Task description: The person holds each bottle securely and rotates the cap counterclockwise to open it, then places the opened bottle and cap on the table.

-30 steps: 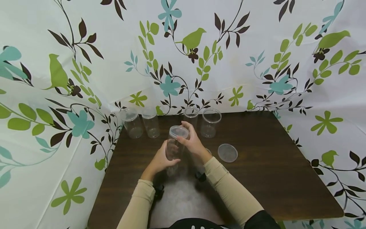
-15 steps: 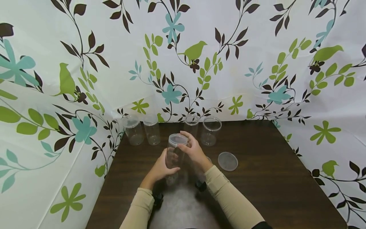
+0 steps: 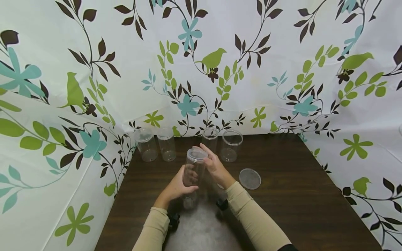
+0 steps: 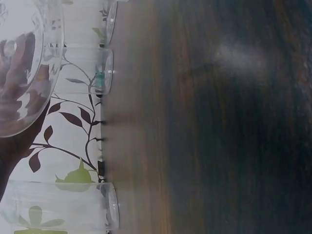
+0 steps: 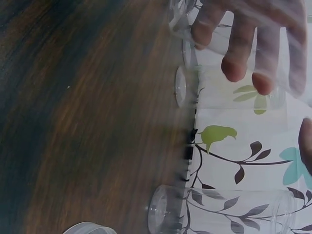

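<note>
A clear plastic jar (image 3: 192,176) stands upright in my left hand (image 3: 176,186), whose fingers and thumb wrap its lower body, raised above the table. At its top, my right hand (image 3: 218,169) holds the round translucent lid (image 3: 197,154), thumb at the near right side and fingers behind the rim. In the left wrist view the jar's base (image 4: 56,97) appears close up with fingers showing through. Through the clear wall in the right wrist view, several fingers (image 5: 235,66) of the left hand are visible. Whether the lid sits tight cannot be told.
Two capped clear jars, one wide (image 3: 147,148) and one narrow (image 3: 167,146), stand at the back left. Another narrow jar (image 3: 209,137) and a wide, open-looking jar (image 3: 230,148) stand behind the hands. A loose lid (image 3: 250,179) lies on the dark table (image 3: 298,195) to the right.
The head view has tilted upward. My right thumb has slid rightward round the lid's near rim, and the right fingers look straighter. The left hand keeps its hold on the jar.
</note>
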The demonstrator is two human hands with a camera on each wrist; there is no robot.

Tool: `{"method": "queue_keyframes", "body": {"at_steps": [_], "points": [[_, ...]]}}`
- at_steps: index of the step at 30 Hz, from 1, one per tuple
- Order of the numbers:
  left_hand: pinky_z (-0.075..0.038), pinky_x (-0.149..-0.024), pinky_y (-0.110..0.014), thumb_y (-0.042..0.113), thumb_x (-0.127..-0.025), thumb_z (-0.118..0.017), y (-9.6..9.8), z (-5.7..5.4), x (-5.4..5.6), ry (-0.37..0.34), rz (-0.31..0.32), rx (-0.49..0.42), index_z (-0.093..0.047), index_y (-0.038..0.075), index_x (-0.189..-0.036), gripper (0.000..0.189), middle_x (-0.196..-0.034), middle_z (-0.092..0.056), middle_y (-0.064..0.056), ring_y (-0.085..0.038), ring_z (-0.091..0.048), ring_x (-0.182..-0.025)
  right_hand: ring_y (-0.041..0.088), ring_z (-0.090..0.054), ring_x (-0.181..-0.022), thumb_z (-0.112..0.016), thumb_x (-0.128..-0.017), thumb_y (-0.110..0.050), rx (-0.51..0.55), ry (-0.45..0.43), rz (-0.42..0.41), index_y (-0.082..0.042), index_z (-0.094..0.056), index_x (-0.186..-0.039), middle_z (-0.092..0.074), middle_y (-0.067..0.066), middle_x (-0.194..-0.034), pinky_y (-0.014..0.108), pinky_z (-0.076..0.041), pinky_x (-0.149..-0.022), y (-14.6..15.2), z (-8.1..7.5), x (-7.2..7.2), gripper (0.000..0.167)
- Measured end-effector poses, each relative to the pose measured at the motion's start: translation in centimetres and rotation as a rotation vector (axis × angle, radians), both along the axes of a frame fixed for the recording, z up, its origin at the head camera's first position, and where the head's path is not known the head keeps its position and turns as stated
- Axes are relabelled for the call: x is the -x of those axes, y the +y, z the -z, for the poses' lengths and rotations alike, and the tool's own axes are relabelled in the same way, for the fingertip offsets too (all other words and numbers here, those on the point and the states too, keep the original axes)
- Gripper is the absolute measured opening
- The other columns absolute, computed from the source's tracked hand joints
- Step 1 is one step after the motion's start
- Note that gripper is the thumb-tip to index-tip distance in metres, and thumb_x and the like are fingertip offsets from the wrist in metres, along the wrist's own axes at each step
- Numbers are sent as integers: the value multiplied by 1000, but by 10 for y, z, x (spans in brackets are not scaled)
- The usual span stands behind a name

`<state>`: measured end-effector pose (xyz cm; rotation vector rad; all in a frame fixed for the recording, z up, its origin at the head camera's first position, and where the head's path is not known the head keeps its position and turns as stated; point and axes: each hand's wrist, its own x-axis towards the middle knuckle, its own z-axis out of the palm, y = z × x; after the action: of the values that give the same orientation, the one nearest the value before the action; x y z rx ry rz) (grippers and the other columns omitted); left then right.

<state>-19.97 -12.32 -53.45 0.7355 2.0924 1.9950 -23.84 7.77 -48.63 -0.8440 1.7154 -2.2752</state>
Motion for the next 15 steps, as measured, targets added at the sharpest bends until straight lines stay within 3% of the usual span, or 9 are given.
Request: {"method": "queue_keyframes", "body": {"at_steps": [5, 8, 11, 13, 15], "points": [[-57, -86, -35, -2, -78, -83, -2, 1, 1, 14, -69, 13, -36, -1, -141, 79, -120, -60, -25, -37, -65, -107, 18, -43, -139, -64, -96, -54, -22, 68, 103, 9, -20, -156, -33, 34, -155, 24, -37, -110, -4, 1, -1, 97], [-56, -87, -34, 1, -78, -85, -4, 3, 1, 48, -137, 71, -38, 1, -140, 79, -118, -63, -20, -31, -67, -106, 18, -50, -133, -65, -95, -54, -68, 126, 181, 15, -26, -151, -39, 39, -147, 21, -43, -103, -9, 2, -3, 97], [-56, -86, -32, 6, -76, -88, -4, 5, 2, 76, -204, 137, -41, 4, -139, 79, -115, -65, -14, -26, -67, -103, 15, -58, -121, -64, -95, -56, -130, 184, 235, 13, -33, -149, -51, 35, -139, 19, -48, -95, -13, 4, -5, 93], [-56, -86, -32, 7, -75, -89, -4, 5, 1, 78, -211, 150, -41, 4, -138, 79, -114, -65, -13, -26, -68, -102, 11, -61, -111, -64, -95, -57, -153, 195, 248, 10, -37, -149, -57, 30, -133, 19, -50, -89, -15, 3, -6, 90], [-56, -85, -32, 6, -76, -88, -4, 5, 0, 64, -173, 133, -40, 4, -138, 78, -115, -64, -15, -28, -67, -102, 8, -61, -103, -65, -93, -60, -173, 188, 256, 7, -40, -148, -62, 25, -125, 19, -51, -84, -16, 2, -7, 91]]}}
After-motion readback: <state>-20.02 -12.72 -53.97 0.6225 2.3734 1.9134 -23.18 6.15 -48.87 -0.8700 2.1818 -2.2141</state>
